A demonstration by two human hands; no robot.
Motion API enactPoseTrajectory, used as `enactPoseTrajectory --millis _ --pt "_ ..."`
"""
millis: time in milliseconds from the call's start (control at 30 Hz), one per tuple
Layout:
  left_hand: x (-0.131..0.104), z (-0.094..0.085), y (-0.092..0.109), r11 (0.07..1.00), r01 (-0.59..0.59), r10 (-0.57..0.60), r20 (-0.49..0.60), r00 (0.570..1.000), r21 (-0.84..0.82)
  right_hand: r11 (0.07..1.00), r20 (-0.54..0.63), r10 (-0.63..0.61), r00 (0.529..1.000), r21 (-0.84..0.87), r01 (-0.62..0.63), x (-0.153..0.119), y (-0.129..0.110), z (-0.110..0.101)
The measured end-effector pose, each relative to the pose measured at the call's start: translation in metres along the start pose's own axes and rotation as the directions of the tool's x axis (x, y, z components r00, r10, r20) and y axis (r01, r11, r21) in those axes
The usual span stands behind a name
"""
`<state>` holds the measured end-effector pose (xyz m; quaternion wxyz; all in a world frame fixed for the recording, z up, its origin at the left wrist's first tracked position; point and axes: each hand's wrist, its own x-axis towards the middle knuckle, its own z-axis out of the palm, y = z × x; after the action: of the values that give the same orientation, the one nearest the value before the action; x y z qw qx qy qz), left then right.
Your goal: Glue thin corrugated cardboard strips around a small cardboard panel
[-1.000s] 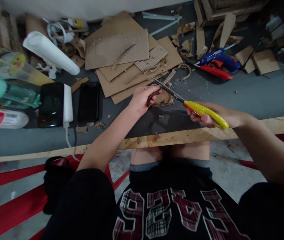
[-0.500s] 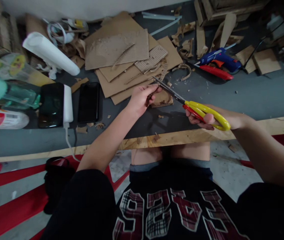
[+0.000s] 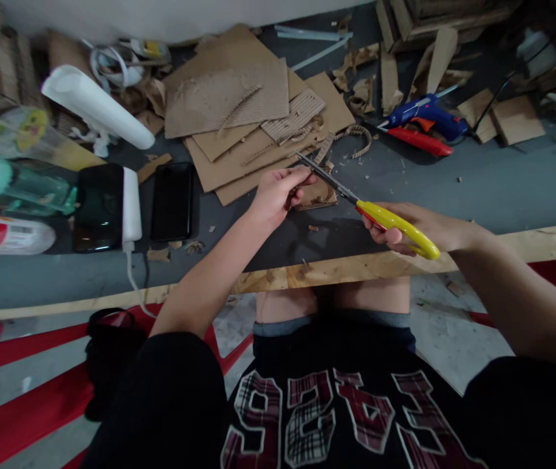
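Note:
My right hand [image 3: 405, 225] is wrapped round the handles of a pair of scissors [image 3: 388, 221], one handle yellow and one red. The blades point up and left, their tips beside the fingers of my left hand [image 3: 282, 192]. Those fingers are pinched on a small brown cardboard piece, mostly hidden by the hand. Just under the blades a small cardboard block [image 3: 319, 195] lies on the grey tabletop. Beyond the tips, a curled corrugated strip [image 3: 363, 140] rests near a stack of cardboard sheets [image 3: 229, 98].
A blue glue gun [image 3: 427, 117] and a red-handled tool [image 3: 419, 140] lie at the right. To the left are a black phone [image 3: 173, 202], a white power strip or adapter with a cable [image 3: 131, 208], bottles and a white roll [image 3: 96, 104]. The wooden table edge [image 3: 317, 273] runs in front.
The scissors' handles have come together and the blades have closed further beside my left fingers. My left hand has stayed almost in place, still pinching the piece.

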<state>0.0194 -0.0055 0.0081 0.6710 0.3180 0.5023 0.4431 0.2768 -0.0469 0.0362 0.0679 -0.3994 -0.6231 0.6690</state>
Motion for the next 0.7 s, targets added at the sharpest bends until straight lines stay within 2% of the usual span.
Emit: enactPoseTrajectory --millis 200,400,567,700 --pt "0.0 0.001 0.0 1.0 -0.005 0.005 -0.016 1.0 0.019 0.998 -0.028 0.043 0.999 0.036 -0.041 0.001 -0.005 0.003" --pt "0.001 0.001 0.001 0.999 -0.008 0.01 -0.048 0.999 0.039 0.992 -0.155 0.065 0.986 -0.101 -0.081 0.004 -0.018 0.008" --pt "0.011 -0.01 0.009 0.996 -0.089 0.089 -0.119 0.989 0.007 0.969 -0.18 -0.022 0.983 -0.246 -0.023 0.031 -0.036 -0.003" --pt "0.026 -0.024 0.014 0.989 -0.146 0.146 -0.226 0.963 0.015 0.968 -0.134 0.044 0.99 -0.241 -0.076 0.053 -0.051 -0.01"
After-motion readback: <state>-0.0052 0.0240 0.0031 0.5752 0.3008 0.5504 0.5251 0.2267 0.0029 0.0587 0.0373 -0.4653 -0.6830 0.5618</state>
